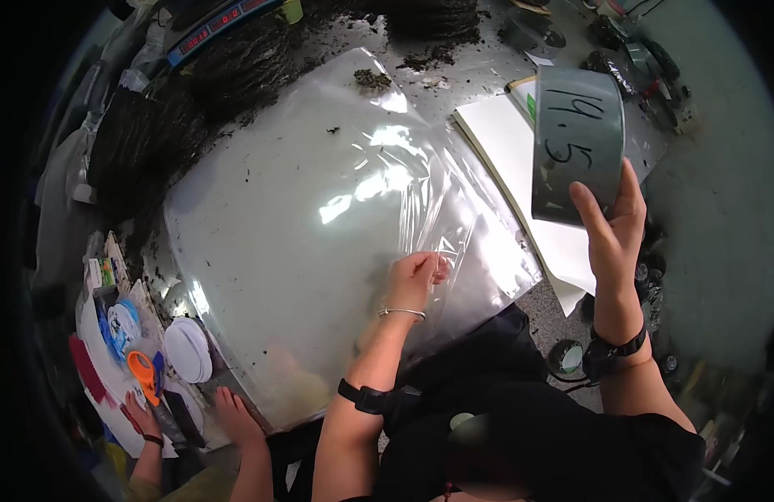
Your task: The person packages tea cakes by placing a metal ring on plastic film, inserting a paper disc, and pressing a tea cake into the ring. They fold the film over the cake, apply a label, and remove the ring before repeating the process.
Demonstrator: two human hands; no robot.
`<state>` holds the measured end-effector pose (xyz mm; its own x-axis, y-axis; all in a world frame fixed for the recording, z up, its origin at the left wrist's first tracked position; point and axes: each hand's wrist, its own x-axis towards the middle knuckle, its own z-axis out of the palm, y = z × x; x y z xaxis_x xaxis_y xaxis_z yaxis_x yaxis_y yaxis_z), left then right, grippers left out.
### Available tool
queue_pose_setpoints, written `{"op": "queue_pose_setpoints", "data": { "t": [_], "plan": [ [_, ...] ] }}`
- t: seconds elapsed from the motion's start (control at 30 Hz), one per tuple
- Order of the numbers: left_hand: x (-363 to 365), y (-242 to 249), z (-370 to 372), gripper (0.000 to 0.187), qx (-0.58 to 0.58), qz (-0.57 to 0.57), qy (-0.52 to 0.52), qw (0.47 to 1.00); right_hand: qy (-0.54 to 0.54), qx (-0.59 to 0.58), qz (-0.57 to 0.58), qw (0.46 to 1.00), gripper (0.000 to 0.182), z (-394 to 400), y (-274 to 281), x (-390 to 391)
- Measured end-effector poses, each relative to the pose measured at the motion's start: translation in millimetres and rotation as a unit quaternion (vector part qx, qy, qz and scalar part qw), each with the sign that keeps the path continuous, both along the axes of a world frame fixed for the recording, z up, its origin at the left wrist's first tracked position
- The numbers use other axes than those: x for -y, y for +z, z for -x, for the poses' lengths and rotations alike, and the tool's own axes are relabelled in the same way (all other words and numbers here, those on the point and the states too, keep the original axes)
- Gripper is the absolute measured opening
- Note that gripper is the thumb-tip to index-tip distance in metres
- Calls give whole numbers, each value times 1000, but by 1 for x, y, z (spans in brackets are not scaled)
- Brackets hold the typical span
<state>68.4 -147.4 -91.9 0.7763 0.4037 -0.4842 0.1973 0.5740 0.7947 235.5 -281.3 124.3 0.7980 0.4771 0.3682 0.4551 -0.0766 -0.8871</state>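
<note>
Film lies flat over table, my L hand pinching its near edge w/ thumb + fingers pressed together. R hand up over paper stack, fingers wrapped round metal cylinder marked "14.5". Dark loose stuff heaped at far edge. Another person's hands at lower left, by white lids + orange tool.

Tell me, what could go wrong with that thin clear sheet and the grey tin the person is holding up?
The left hand only pinches the clear plastic sheet at its edge, so it might slip or crease. Dark crumbs lie on the sheet and could scatter if it is tugged. The right hand holds the grey tin from below, tilted; it could tip.
</note>
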Motion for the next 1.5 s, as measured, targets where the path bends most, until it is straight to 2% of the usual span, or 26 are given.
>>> {"op": "queue_pose_setpoints", "data": {
  "t": [0.1,0.2,0.3,0.43,0.53,0.63,0.73,0.83,0.87,0.9,0.93,0.97,1.0,1.03,1.1,1.13,1.17,1.2,1.23,1.27,1.33,1.37,1.4,1.43,1.47,1.5],
  "plan": [
    [15,2,-7,21,-33,-199,-148,968,85,-35,39,995,42,-5,-5,-45],
    [50,9,-28,19,-26,-164,-153,974,117,-40,26,992,42,2,-7,-69],
    [48,16,-41,17,-10,-276,-97,956,111,-58,-15,992,40,14,4,-65],
    [66,-2,-48,17,-2,-418,-3,908,80,-71,-20,994,39,15,0,-30],
    [76,-6,-47,19,-37,-462,13,886,44,-53,-9,998,38,13,-6,1],
    [74,-1,-44,26,-37,-469,-16,882,11,-52,-29,998,37,8,-12,26],
    [72,12,-36,26,-4,-415,-55,908,-3,-37,-29,999,37,8,-11,42],
    [64,-19,-32,37,50,-297,-66,951,8,8,7,1000,30,9,-12,43],
    [59,-20,-29,39,33,-190,-32,981,14,18,18,1000,29,12,-12,42],
    [45,0,-28,41,16,-82,6,997,16,47,47,998,29,14,-18,39],
    [24,21,-26,44,2,25,48,999,21,124,112,986,30,20,-15,34],
    [-12,41,-13,42,39,84,114,989,69,161,124,977,31,27,-20,28],
    [-56,64,8,40,78,141,178,971,118,265,111,951,31,37,-22,19],
    [-97,94,26,47,127,161,208,956,193,295,180,918,27,50,-19,13],
    [-168,144,52,52,243,83,128,958,323,383,247,829,25,84,-30,-12],
    [-184,182,55,52,286,36,87,953,372,396,275,793,38,100,-49,-30],
    [-176,214,48,53,270,3,31,962,415,384,273,778,40,112,-68,-55],
    [-156,241,30,54,251,-29,-24,967,412,372,293,778,41,122,-84,-83],
    [-128,259,18,56,182,-37,-55,981,410,360,314,777,43,130,-100,-112],
    [-105,252,8,55,189,-43,-103,976,407,348,335,775,44,136,-129,-137],
    [-58,205,-9,50,206,-17,-159,966,347,409,234,811,65,151,-141,-132],
    [-38,173,-15,50,220,-26,-171,960,414,382,202,801,61,157,-140,-113],
    [-14,127,-25,52,252,-46,-135,957,481,407,229,742,59,168,-157,-85],
    [5,75,-33,51,220,-42,-147,963,565,375,346,648,58,172,-161,-38],
    [13,36,-35,51,189,-36,-162,968,703,187,375,574,57,166,-165,-15],
    [14,21,-30,48,176,-11,-119,977,744,-49,419,518,52,162,-167,-15]
  ]
}}
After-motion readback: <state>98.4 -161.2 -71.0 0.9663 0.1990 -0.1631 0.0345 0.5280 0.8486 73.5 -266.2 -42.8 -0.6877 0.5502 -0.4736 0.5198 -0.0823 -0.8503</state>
